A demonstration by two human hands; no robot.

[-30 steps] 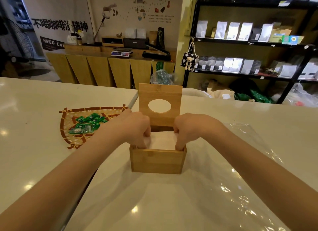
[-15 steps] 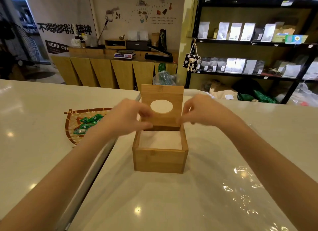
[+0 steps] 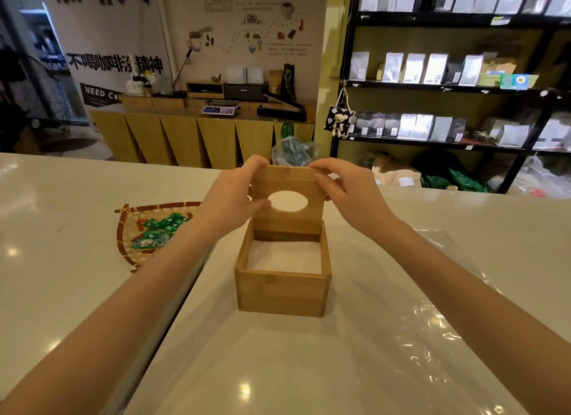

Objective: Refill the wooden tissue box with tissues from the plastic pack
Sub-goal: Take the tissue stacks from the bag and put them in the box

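Observation:
A square wooden tissue box (image 3: 281, 294) stands on the white counter in front of me, with a stack of white tissues (image 3: 284, 256) lying flat inside it. Its hinged lid (image 3: 287, 223), which has an oval hole, stands upright at the back of the box. My left hand (image 3: 230, 195) grips the lid's left edge and top corner. My right hand (image 3: 349, 189) grips the right edge and top corner. The clear plastic pack (image 3: 432, 325) lies flattened on the counter to the right of the box.
A woven fan-shaped tray (image 3: 148, 229) with several green sachets lies to the left of the box. A seam between two counter slabs (image 3: 173, 309) runs along my left forearm. Beyond the counter stand a wooden sideboard (image 3: 197, 136) and black shelves (image 3: 448, 90) of pouches.
Both hands left the inside of the box, where they pressed on the tissues, and rose to the upright lid. They now hold its two upper corners.

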